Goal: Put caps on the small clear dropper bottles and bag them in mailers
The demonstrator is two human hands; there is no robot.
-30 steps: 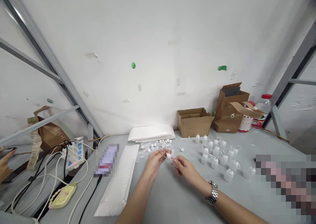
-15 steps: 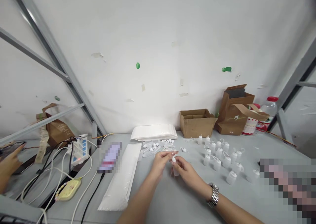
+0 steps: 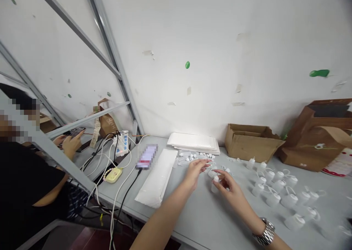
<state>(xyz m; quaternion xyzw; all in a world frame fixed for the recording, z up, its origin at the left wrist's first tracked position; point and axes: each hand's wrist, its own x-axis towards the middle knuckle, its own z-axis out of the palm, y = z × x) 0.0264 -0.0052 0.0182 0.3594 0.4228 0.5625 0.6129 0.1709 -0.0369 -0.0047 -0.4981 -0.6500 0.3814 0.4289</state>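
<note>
My right hand (image 3: 230, 187) has its thumb and index finger around the top of a small white plastic dropper bottle (image 3: 215, 187), upright at the table surface. Just left of it, my left hand (image 3: 195, 172) reaches forward with fingers stretched and nothing plainly in them. Beyond those fingertips lies a pile of clear plastic pieces and small white caps (image 3: 192, 157). To the right stand several similar bottles with looped cap straps, among them a nearer bottle (image 3: 294, 221).
Stacked white sheets (image 3: 194, 141), a cardboard box (image 3: 251, 143) and a brown paper bag (image 3: 305, 154) line the wall. A white padded packet (image 3: 156, 180), a phone (image 3: 147, 156), cables and a power strip (image 3: 121, 144) lie left. Another person's hand (image 3: 72, 144) holds a phone beyond the metal frame.
The view has swung left, showing more of the other person. My hands have moved apart; the left has let go of the bottle's top, while the right stays at the bottle.
</note>
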